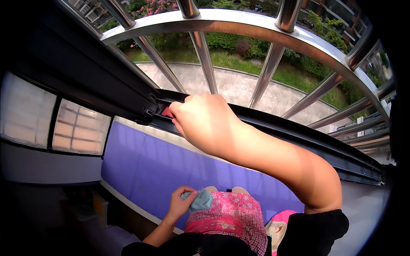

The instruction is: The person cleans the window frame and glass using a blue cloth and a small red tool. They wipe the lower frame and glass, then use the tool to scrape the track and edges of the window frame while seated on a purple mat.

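My right hand (pixel 200 117) reaches across to the left end of the black window track (pixel 273 123). Its fingers are closed on a small red object (pixel 168 112), pressed down into the track beside the dark frame; most of it is hidden, so its kind cannot be told. Low in front of my body, my left hand (pixel 183 200) is closed on a crumpled grey-blue cloth (pixel 200 200), pinched between thumb and fingers. The cloth hangs over the pink patterned apron (pixel 226 213) that I wear.
A purple mat (pixel 145 170) covers the ledge below the track. Beyond the track stand steel window bars (pixel 203 59) with a curved rail (pixel 239 25), a paved strip and greenery outside. A dark window frame (pixel 55 59) rises at left. Something pink and cream (pixel 279 224) lies by my right side.
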Available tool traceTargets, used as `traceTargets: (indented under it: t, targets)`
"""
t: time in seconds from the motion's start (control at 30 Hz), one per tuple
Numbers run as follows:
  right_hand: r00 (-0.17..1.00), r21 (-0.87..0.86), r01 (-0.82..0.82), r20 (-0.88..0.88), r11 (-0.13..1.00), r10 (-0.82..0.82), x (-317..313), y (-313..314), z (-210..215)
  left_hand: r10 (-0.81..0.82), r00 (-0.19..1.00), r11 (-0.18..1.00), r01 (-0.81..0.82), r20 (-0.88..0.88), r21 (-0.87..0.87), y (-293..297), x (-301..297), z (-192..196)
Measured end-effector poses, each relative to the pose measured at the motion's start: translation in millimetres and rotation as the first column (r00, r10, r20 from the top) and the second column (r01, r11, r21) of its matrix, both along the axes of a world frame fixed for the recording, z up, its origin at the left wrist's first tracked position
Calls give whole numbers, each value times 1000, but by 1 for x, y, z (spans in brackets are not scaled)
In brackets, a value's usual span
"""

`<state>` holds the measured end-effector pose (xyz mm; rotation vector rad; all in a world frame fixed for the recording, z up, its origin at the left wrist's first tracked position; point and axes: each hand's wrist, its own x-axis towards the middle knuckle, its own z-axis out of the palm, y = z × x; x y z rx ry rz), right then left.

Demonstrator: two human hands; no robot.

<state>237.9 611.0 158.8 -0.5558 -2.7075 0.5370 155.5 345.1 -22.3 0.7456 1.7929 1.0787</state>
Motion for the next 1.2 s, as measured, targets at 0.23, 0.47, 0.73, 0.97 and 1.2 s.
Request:
traceTargets:
  t: [0.23,0.47,0.73,0.97,1.2]
  targets:
    - [996,102,80,-55,992,-75,-16,-10,-11,-8,1000,999,7,23,50,-3,1,-5]
    - [957,-109,246,-129,963,-259,-16,-22,-5,-30,1000,998,30,-1,58,-4,8,9]
    - [962,-113,271,-15,956,-274,-4,-28,12,69,998,990,-67,-14,121,-43,2,-7]
    - [953,-97,258,-136,961,-270,10,-34,8,118,991,982,-108,-60,154,-60,-5,-15]
    - [942,-111,225,-227,968,-245,23,-32,-1,121,992,975,-115,-24,190,-61,-1,-15]
